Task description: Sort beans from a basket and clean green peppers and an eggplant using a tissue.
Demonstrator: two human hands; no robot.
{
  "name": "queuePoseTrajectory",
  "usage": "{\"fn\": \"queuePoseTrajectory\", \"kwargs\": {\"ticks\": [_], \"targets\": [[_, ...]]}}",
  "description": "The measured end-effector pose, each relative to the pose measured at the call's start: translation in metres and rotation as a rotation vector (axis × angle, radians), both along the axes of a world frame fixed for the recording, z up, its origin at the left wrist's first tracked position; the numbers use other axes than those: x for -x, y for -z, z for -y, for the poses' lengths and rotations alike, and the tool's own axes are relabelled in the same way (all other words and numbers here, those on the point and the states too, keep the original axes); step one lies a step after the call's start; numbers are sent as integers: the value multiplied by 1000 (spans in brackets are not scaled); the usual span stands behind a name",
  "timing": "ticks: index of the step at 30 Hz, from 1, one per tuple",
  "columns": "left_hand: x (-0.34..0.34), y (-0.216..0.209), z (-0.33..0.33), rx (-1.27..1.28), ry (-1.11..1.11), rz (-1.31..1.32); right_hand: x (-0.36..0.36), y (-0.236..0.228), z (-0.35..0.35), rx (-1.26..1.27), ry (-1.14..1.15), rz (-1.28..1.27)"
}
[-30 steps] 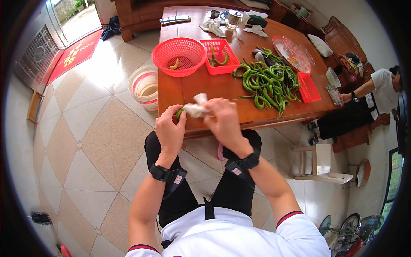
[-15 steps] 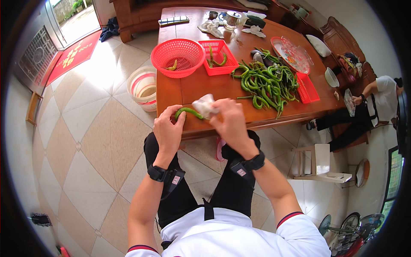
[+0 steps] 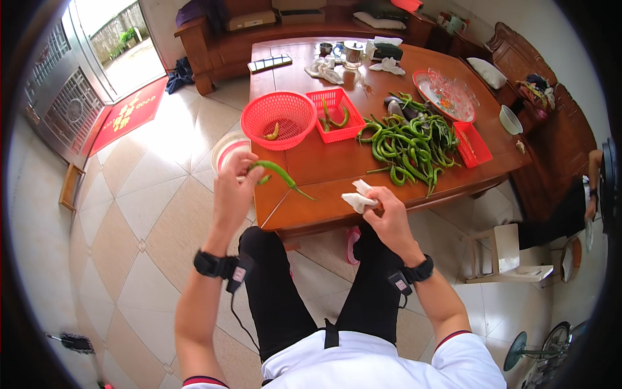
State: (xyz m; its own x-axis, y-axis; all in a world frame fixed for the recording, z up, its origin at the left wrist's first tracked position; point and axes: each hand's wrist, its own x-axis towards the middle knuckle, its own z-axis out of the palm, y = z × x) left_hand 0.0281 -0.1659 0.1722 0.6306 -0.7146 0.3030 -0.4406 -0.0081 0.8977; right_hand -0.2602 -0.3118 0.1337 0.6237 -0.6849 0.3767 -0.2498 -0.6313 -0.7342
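My left hand point(image 3: 234, 191) pinches a long green chili pepper point(image 3: 280, 171) by its thicker end, above the table's front left corner; its thin tip points right. A crumpled white cloth point(image 3: 358, 198) is gripped in the fingers of my right hand point(image 3: 391, 220), apart from the pepper. Right of centre on the table lies a heap of green chili peppers point(image 3: 413, 150), with dark eggplants point(image 3: 409, 111) behind it. The round red basket point(image 3: 249, 129) beyond my left hand holds a yellowish pepper point(image 3: 273, 132). Several green peppers point(image 3: 337, 119) lie in the square red basket point(image 3: 332, 96).
A striped bucket point(image 3: 227, 146) stands on the floor, partly behind my left hand. Another red basket point(image 3: 480, 153) touches the heap's right side. Farther back are a plastic-covered tray point(image 3: 422, 84), a metal pot point(image 3: 353, 55) and cloths. A person point(image 3: 573, 214) and a white chair point(image 3: 508, 256) are at right.
My left hand has moved left with the pepper. My right hand has drawn away to the right with the cloth, off the pepper. The person has shifted toward the right edge.
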Motion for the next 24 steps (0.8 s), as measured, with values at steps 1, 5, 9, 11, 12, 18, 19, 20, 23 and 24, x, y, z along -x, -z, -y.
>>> {"fn": "queuePoseTrajectory", "kwargs": {"ticks": [1,5,9,11,12,18,19,20,23,24], "targets": [[-8,-19,9,-4,37,70,6,-2,0,-80,15,-2],[-62,-49,56,-47,150,250,15,-1,-2,-114,18,27],[-74,-57,103,-153,85,336,19,2,0,-98,18,39],[-75,-50,134,-103,150,363,21,1,1,-100,24,51],[-69,-47,149,-122,183,392,24,2,2,-108,26,54],[-36,-38,223,-186,243,360,43,5,12,-184,97,85],[-37,-34,233,-194,226,371,46,3,14,-192,105,84],[-40,-29,243,-204,210,380,49,1,16,-201,112,83],[-43,-22,269,-247,199,425,59,2,23,-211,133,101],[-35,-28,272,-282,178,444,63,3,25,-215,146,122]]}}
